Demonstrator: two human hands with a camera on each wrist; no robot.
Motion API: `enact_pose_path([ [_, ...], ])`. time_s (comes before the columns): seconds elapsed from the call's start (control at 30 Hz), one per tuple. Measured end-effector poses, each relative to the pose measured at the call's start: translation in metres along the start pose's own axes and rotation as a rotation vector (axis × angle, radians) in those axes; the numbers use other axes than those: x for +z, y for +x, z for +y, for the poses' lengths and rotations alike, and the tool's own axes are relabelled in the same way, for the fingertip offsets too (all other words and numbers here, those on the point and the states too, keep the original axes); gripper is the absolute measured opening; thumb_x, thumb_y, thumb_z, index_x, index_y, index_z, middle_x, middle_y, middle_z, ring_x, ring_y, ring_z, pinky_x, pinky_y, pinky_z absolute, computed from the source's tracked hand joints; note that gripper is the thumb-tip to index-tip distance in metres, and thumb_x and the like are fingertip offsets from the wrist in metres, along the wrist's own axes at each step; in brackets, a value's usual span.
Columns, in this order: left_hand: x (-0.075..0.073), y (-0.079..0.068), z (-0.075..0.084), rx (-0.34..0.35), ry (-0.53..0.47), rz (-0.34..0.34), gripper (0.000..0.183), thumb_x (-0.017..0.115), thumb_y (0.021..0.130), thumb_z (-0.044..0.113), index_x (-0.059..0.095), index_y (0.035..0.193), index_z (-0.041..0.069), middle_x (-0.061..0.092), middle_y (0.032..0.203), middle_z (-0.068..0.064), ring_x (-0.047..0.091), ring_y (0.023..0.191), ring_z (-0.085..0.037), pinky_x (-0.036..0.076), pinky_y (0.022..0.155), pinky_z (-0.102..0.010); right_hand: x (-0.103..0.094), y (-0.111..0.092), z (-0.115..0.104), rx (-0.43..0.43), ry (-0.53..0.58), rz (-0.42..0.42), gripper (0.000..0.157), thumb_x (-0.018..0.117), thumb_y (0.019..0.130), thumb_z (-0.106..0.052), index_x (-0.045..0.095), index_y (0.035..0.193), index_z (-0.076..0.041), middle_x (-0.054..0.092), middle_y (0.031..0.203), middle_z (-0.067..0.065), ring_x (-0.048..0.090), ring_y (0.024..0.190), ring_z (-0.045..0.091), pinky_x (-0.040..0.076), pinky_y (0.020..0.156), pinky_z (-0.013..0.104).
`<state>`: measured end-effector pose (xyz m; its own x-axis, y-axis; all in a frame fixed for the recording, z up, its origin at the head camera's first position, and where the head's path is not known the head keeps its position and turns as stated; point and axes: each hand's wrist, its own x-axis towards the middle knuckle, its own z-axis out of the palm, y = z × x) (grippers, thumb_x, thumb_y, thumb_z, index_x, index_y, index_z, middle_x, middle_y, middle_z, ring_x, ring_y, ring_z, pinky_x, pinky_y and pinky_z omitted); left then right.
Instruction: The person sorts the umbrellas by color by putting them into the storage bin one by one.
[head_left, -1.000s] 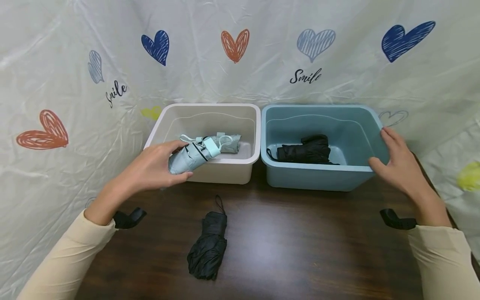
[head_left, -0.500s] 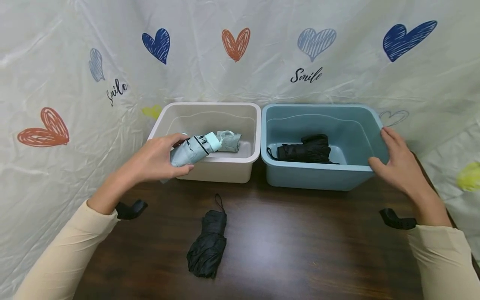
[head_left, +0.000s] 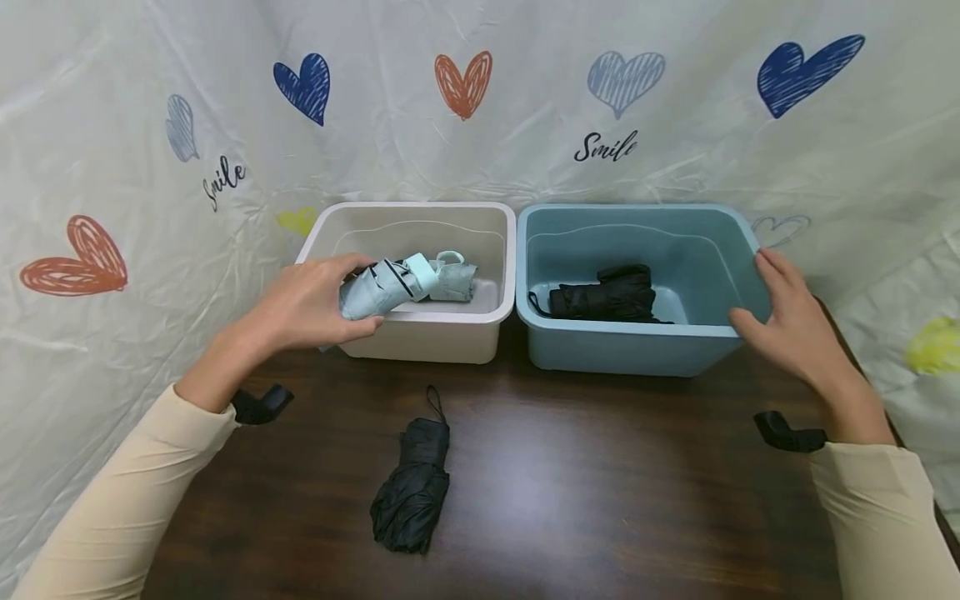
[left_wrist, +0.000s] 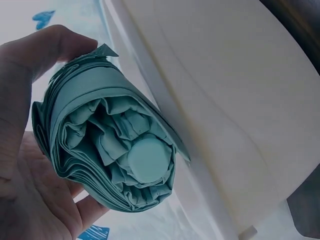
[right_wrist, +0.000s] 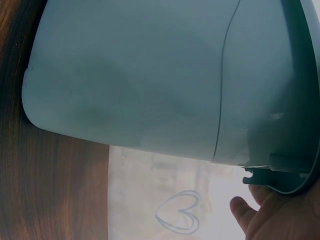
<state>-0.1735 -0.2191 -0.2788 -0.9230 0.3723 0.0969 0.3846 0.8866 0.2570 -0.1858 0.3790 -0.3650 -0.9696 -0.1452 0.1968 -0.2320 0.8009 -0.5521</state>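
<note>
In the head view my left hand (head_left: 315, 304) grips a folded light blue umbrella (head_left: 382, 287), thumb on the near side and fingers on the far side. The umbrella is tilted over the front left of the beige bin (head_left: 420, 337), its pale cap toward the right. The left wrist view shows the end of its rolled fabric (left_wrist: 82, 105) beside the bin's rim. Another light blue folded umbrella (head_left: 453, 283) lies inside that bin. My right hand (head_left: 798, 333) holds the right front corner of the blue bin (head_left: 615, 350), thumb at the front rim, fingers along the side.
Inside the blue bin lies a black folded umbrella (head_left: 603, 296). A second black umbrella (head_left: 412, 492) lies on the dark wooden table (head_left: 570, 500), in front of the beige bin. The bins stand side by side against a white cloth (head_left: 390, 150) printed with hearts.
My left hand has moved slightly up and farther over the beige bin with the light blue umbrella. My right hand has stayed at the blue bin's corner.
</note>
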Motion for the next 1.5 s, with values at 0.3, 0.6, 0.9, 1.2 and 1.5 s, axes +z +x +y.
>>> enact_pose_path([
  [0.3,-0.005,0.000,-0.007,0.014,0.007,0.003,0.074,0.086,0.082,0.040,0.061,0.145,0.011,0.077,0.116,-0.012,0.069,0.088,-0.023,0.051,0.069,-0.037,0.005,0.007,-0.004,0.000,0.003,-0.016,0.084,0.053,0.098,-0.023,0.014,0.166,0.006,0.010,0.176,0.028,0.018,0.157,0.059,0.020,0.120,0.079],
  [0.6,-0.008,0.006,-0.004,0.040,-0.025,-0.007,0.072,0.086,0.084,0.039,0.061,0.145,0.011,0.077,0.119,-0.015,0.070,0.093,-0.025,0.051,0.072,-0.039,0.001,0.003,0.000,0.004,0.000,-0.005,0.084,0.053,0.098,-0.022,0.013,0.167,0.006,0.009,0.176,0.029,0.016,0.158,0.059,0.018,0.121,0.078],
  [0.9,-0.008,0.014,-0.008,0.037,-0.017,-0.014,0.073,0.086,0.083,0.041,0.061,0.146,0.012,0.076,0.122,-0.015,0.069,0.092,-0.025,0.048,0.070,-0.038,0.001,0.003,0.000,0.007,0.008,-0.009,0.084,0.053,0.099,-0.022,0.013,0.167,0.005,0.009,0.176,0.028,0.014,0.159,0.058,0.017,0.121,0.079],
  [1.2,-0.008,0.019,-0.009,0.034,-0.001,-0.007,0.074,0.086,0.083,0.039,0.060,0.147,0.013,0.076,0.122,-0.013,0.068,0.091,-0.025,0.048,0.071,-0.037,0.000,0.005,0.000,-0.003,0.004,0.003,0.084,0.054,0.098,-0.022,0.015,0.166,0.006,0.011,0.176,0.028,0.016,0.158,0.059,0.018,0.121,0.079],
  [1.5,-0.011,0.026,-0.007,0.067,0.008,0.003,0.074,0.087,0.082,0.040,0.061,0.147,0.015,0.076,0.122,-0.010,0.068,0.092,-0.024,0.049,0.072,-0.038,-0.001,0.005,-0.001,0.012,-0.011,-0.011,0.084,0.053,0.098,-0.022,0.013,0.167,0.005,0.009,0.176,0.029,0.015,0.158,0.059,0.018,0.121,0.079],
])
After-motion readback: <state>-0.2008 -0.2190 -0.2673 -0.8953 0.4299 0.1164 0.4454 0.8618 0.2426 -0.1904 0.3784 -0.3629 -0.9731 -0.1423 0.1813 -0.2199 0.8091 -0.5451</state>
